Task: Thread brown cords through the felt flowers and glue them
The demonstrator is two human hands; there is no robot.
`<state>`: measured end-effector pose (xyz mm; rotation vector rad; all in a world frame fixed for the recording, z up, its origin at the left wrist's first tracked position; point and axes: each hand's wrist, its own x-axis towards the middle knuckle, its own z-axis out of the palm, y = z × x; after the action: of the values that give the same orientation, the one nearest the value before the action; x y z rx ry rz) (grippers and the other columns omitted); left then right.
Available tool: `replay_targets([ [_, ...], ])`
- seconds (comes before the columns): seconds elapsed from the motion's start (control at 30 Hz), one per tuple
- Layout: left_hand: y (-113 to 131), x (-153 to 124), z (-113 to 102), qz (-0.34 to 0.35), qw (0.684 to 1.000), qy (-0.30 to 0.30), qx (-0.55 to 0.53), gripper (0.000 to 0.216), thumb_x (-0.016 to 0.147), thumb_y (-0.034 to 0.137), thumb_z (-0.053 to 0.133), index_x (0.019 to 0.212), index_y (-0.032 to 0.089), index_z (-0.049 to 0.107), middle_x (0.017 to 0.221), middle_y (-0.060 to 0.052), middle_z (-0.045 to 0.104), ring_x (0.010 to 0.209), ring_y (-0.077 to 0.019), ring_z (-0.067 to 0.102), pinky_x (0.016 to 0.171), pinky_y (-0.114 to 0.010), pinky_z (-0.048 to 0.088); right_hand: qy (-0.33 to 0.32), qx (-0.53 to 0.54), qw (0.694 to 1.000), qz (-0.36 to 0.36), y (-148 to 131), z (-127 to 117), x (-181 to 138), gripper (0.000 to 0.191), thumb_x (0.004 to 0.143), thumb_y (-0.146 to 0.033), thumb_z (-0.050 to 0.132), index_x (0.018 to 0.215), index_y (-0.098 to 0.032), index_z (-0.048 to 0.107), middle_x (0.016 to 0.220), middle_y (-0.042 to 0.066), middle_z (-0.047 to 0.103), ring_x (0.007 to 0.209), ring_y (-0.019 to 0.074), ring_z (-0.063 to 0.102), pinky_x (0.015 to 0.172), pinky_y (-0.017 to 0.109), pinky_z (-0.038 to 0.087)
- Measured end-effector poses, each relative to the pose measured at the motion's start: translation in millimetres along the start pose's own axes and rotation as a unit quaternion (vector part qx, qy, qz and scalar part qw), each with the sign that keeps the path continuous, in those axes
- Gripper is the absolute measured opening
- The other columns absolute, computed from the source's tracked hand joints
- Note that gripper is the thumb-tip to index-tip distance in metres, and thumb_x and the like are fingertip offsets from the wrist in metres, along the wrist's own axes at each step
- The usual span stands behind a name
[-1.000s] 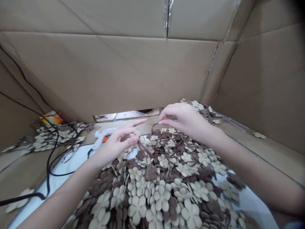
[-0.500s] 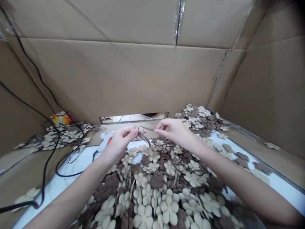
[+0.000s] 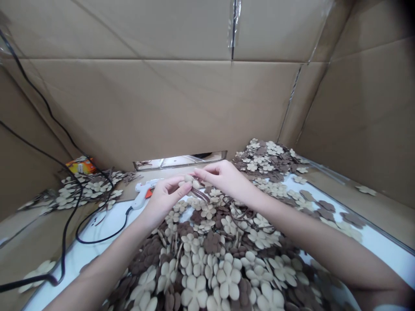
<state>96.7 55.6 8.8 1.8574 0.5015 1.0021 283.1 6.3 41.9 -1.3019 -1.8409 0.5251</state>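
Observation:
My left hand (image 3: pixel 168 194) pinches a small cream fabric flower (image 3: pixel 188 179) between thumb and fingers. A brown ribbon strip (image 3: pixel 200 195) with light stitching hangs from the flower, its loose end pointing down to the right. Closed in a pinch, my right hand (image 3: pixel 217 175) has its fingertips at the flower's upper right side. The strip end in that pinch is mostly hidden by the fingers. Below both hands spreads a large heap of cream and brown flower cutouts (image 3: pixel 196 291).
A white glue gun (image 3: pixel 140 196) lies left of my left hand, its black cable (image 3: pixel 65 242) looping across the left side. More cutouts pile up at the back right (image 3: pixel 269 157) and back left (image 3: pixel 86 190), near an orange packet (image 3: pixel 81 165). Cardboard walls (image 3: pixel 145 108) enclose the white work surface.
My right hand has moved left to the flower, bringing in the strip it held stretched out to the right. My left hand keeps its hold. The view has shifted slightly.

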Motion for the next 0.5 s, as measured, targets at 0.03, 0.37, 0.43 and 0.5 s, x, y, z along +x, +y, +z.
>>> replay_targets([
  [0.03,2.3,0.3,0.8,0.015,0.999,-0.008,0.031,0.021,0.083,0.037,0.061,0.075,0.019,0.069,0.096,-0.006,0.070,0.100,-0.0234,0.060,0.089,-0.032,0.045,-0.013,0.019,1.000,0.006,0.6,0.4,0.7,0.048,0.083,-0.057,0.048,0.070,-0.015,0.068,0.052,-0.004,0.038,0.050,0.0083,0.029,0.048,0.024,0.020],
  [0.37,9.5,1.2,4.8,0.032,0.983,-0.056,0.170,0.023,0.086,0.036,0.056,0.082,0.019,0.071,0.123,-0.008,0.062,0.116,-0.0247,0.053,0.101,-0.035,0.037,-0.013,0.013,0.999,0.027,4.3,0.5,1.0,0.036,0.078,-0.044,0.055,0.068,-0.014,0.070,0.051,-0.004,0.037,0.051,0.0078,0.027,0.049,0.023,0.021],
  [0.43,9.7,1.3,1.6,0.000,0.984,-0.069,0.163,0.023,0.085,0.038,0.058,0.083,0.020,0.071,0.125,-0.006,0.062,0.118,-0.0255,0.051,0.104,-0.036,0.034,0.010,0.008,1.000,0.027,6.0,-4.1,3.5,0.035,0.079,-0.043,0.055,0.075,-0.014,0.074,0.051,-0.004,0.039,0.050,0.0078,0.027,0.049,0.024,0.020],
  [0.5,9.9,2.3,-4.1,-0.025,0.988,-0.073,0.135,0.023,0.084,0.039,0.058,0.081,0.020,0.071,0.126,-0.005,0.061,0.120,-0.0266,0.051,0.103,-0.037,0.034,0.028,0.018,0.999,0.020,7.9,-10.5,7.3,0.036,0.080,-0.044,0.054,0.082,-0.015,0.075,0.052,-0.004,0.041,0.051,0.0080,0.026,0.050,0.024,0.019],
])
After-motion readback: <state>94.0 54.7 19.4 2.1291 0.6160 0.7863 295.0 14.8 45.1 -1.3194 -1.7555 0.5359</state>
